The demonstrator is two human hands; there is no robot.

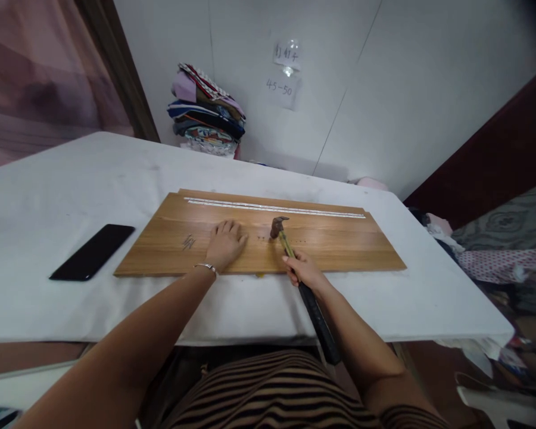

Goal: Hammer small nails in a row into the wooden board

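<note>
The right hand [304,271] clasps the hammer [286,243], its head [276,227] toward eleven o'clock, handle [318,322] toward five. At ten, the left hand [226,245] rests unclenched on the board [352,250].

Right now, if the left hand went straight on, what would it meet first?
Likely the nearer white strip, toward the far edge of the board. The left hand might pass over it; the strip's height is hard to judge.

From the head, one view faces forward and down — hands [224,245] near, wall [361,107] beyond.
</note>
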